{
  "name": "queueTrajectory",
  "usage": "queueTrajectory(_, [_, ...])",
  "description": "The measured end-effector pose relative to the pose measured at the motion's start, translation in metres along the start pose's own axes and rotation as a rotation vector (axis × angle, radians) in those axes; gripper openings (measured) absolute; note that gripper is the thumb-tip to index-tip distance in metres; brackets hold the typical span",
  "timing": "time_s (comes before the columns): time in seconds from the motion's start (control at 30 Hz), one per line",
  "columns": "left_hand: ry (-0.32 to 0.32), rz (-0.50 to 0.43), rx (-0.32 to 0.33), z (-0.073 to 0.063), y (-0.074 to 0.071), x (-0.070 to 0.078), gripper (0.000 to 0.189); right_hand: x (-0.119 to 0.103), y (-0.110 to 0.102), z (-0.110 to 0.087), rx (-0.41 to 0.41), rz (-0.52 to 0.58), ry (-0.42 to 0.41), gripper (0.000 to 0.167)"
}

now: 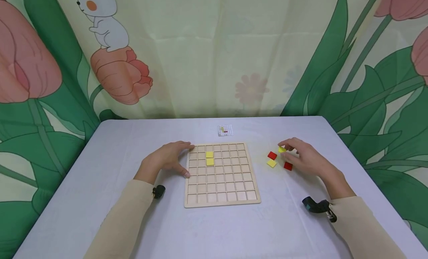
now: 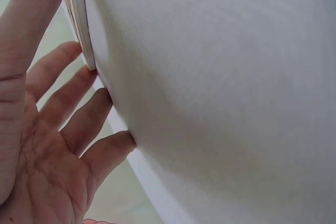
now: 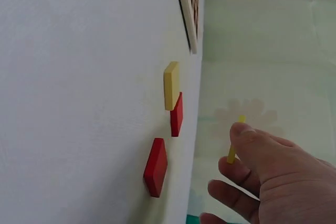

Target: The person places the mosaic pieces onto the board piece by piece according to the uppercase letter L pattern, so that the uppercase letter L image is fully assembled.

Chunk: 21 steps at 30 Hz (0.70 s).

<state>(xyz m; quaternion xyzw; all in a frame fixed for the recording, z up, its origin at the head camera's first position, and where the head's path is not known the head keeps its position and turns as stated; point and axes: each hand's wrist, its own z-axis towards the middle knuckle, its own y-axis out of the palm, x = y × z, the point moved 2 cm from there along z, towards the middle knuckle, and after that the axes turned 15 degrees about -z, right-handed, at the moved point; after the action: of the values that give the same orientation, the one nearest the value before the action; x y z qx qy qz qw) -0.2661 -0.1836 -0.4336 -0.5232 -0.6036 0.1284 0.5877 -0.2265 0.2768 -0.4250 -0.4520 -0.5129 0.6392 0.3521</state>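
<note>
A wooden grid board (image 1: pixel 222 175) lies on the table, with two yellow tiles (image 1: pixel 209 158) in neighbouring squares near its upper left. My left hand (image 1: pixel 168 158) rests at the board's left edge, thumb and fingers spread; in the left wrist view the fingertips (image 2: pixel 73 48) touch the board's side and the tabletop. To the right of the board, my right hand (image 1: pixel 302 155) pinches a yellow tile (image 3: pixel 232 153) between thumb and fingers, lifted off the table. Below that hand lie two red tiles (image 3: pixel 156 167) and one yellow tile (image 1: pixel 271 163).
A small card (image 1: pixel 225 130) printed with a grid and coloured squares lies behind the board. A white cloth covers the table (image 1: pixel 214 229). Behind it hangs a curtain (image 1: pixel 200 65) with flowers and a rabbit. Dark wrist cameras (image 1: pixel 315 206) sit at both sleeves.
</note>
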Motion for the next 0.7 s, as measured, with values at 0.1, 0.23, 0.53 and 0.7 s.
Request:
queueTrajectory(0.1, [-0.007, -0.003, -0.001, -0.001, 0.0, -0.001, 0.115, -0.003, -0.004, 0.003, 0.021, -0.009, -0.025, 0.038])
queueTrajectory(0.23, [0.002, 0.001, 0.002, -0.002, -0.001, 0.001, 0.115, -0.008, -0.006, 0.007, 0.028, -0.015, -0.045, 0.038])
queueTrajectory(0.53, [-0.005, -0.014, 0.006, -0.003, 0.001, 0.0, 0.114, -0.022, -0.007, 0.012, 0.044, 0.021, -0.107, 0.036])
queueTrajectory(0.7, [-0.006, -0.003, 0.009, -0.002, 0.0, 0.0, 0.115, -0.029, -0.01, 0.016, 0.083, 0.043, -0.168, 0.035])
